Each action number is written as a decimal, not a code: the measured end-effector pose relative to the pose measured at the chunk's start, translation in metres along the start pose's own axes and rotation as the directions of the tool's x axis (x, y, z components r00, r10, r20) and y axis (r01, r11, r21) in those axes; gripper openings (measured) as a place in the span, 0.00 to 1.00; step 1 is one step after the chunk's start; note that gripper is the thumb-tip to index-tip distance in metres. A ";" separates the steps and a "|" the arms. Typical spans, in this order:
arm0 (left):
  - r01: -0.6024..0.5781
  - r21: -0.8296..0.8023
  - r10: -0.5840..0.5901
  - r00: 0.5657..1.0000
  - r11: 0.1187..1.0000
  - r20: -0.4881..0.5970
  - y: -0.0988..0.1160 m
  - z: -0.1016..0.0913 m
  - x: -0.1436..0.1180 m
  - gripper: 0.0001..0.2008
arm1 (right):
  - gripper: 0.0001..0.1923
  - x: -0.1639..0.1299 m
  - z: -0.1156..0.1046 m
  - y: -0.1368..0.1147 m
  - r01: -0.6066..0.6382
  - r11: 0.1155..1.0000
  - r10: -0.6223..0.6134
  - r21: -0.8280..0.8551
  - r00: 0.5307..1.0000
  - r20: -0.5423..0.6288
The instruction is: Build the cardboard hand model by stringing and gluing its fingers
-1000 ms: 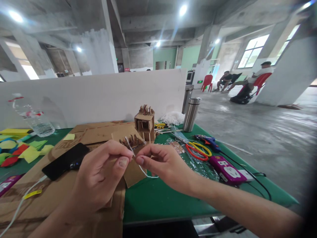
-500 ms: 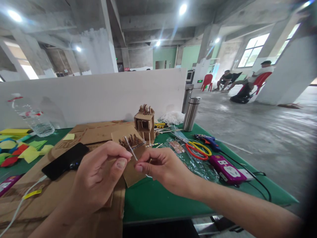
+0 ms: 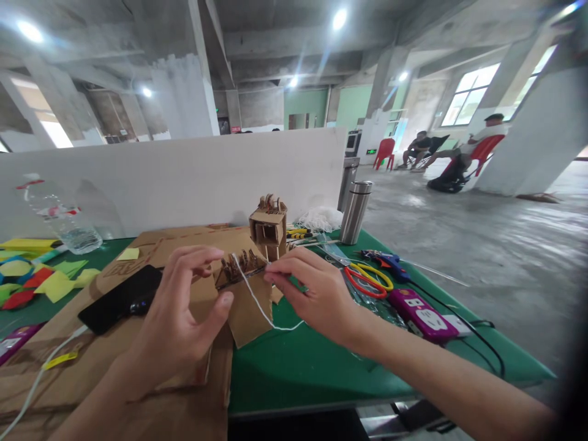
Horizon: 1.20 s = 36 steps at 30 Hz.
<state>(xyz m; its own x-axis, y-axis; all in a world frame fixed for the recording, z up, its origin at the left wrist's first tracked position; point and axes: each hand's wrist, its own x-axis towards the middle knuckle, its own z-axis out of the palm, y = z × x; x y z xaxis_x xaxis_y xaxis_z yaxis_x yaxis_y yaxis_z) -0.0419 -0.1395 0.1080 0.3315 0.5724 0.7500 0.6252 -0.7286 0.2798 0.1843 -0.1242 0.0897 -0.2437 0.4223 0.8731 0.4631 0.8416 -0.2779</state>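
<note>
My left hand (image 3: 186, 306) hovers over the cardboard, thumb and fingers spread, with nothing in it. My right hand (image 3: 316, 291) is pinched closed at the right end of a thin stick (image 3: 245, 275) on a small cardboard piece (image 3: 250, 312); what lies between the fingertips is hidden. Several brown cardboard rings (image 3: 243, 262) stand along that piece's upper edge. A white string (image 3: 257, 303) hangs from the rings, loops down over the piece and passes behind my right hand. Just behind stands a cardboard tower (image 3: 267, 226) with a square opening and rings on top.
Scissors (image 3: 367, 278), a glue gun (image 3: 386, 260), a purple box (image 3: 422, 315) and a steel flask (image 3: 356, 213) stand or lie at the right. At the left are a black phone (image 3: 117, 300), coloured paper (image 3: 50, 282) and a water bottle (image 3: 59, 214). A white panel (image 3: 184, 184) borders the back.
My left hand has opened and drawn back from the string. My right hand has moved up to the stick's end. The string, earlier between both hands, now hangs in a loose loop.
</note>
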 end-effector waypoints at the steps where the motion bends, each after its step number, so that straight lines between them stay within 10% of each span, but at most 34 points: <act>1: 0.002 0.007 -0.002 1.000 1.000 0.005 -0.002 0.002 -0.001 0.25 | 0.09 0.000 0.001 -0.001 0.045 0.998 -0.044 -0.037 0.999 0.007; 21: 0.059 0.065 -0.065 0.994 0.996 0.083 -0.011 0.010 -0.003 0.25 | 0.16 0.005 0.012 -0.013 0.185 0.926 -0.138 -0.329 0.977 0.161; 36: 0.050 0.109 -0.058 0.996 0.993 0.067 -0.010 0.008 -0.003 0.24 | 0.13 -0.032 -0.008 -0.049 0.308 0.942 -0.333 0.133 0.805 0.490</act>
<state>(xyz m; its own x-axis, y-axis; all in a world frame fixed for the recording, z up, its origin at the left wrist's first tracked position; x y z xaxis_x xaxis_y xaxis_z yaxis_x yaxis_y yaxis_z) -0.0432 -0.1310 0.0987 0.3414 0.6372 0.6909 0.7145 -0.6536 0.2498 0.1759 -0.1812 0.0788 -0.7683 0.2252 0.5992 0.2477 0.9677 -0.0461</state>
